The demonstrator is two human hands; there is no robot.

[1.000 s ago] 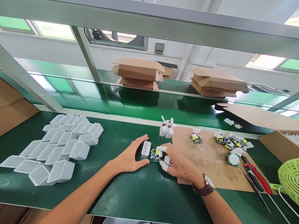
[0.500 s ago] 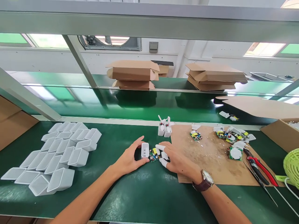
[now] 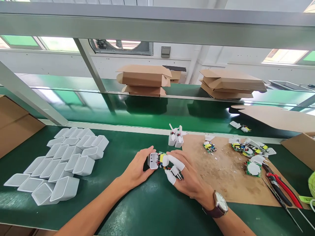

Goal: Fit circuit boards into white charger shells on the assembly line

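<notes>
In the middle of the green bench, my left hand (image 3: 139, 167) grips a small white plastic housing (image 3: 153, 160) between thumb and fingers. My right hand (image 3: 187, 170), with white finger cots on its fingertips, pinches a green circuit board (image 3: 162, 159) with a yellow component. The board's left end meets the open side of the housing; whether it reaches inside I cannot tell. Part of the board is hidden under the right fingers. Just beyond the hands stand two white housings (image 3: 175, 139) with parts sticking up out of them.
Rows of white housings (image 3: 64, 188) lie at left. On a brown cardboard sheet (image 3: 221, 177) at right are several circuit boards (image 3: 254, 168), red-and-black pliers (image 3: 278, 183) and tweezers (image 3: 283, 205). Cardboard boxes (image 3: 145, 78) sit on the ledge behind. A metal bar (image 3: 157, 28) crosses overhead.
The housing has tipped and the circuit board, raised off the bench in my right fingers, now meets it. The whole view has shifted slightly.
</notes>
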